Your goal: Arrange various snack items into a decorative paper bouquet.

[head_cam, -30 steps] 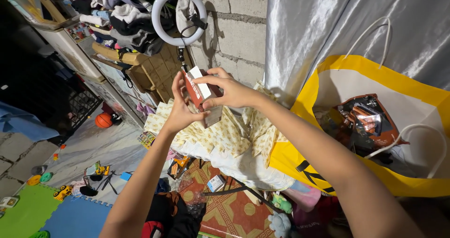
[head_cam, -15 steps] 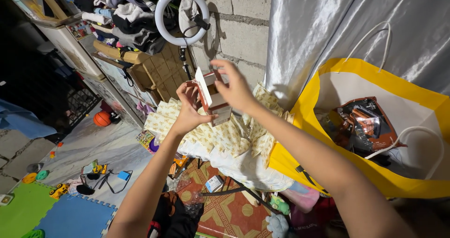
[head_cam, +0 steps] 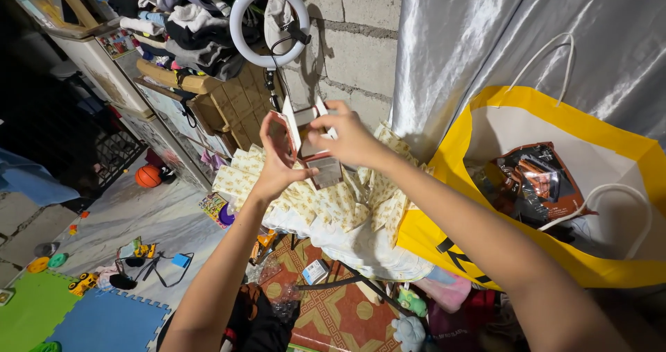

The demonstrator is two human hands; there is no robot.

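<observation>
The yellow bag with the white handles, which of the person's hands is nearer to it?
The right. The right hand grips the small red and white box on the side facing the yellow bag; the left hand holds the box's far side, farther from the bag.

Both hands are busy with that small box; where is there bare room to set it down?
The left hand and right hand hold the small box above the patterned cloth, whose flat middle looks bare. The grey floor between orange ball and toys is open. The yellow bag holds packets; the red mat is cluttered.
</observation>
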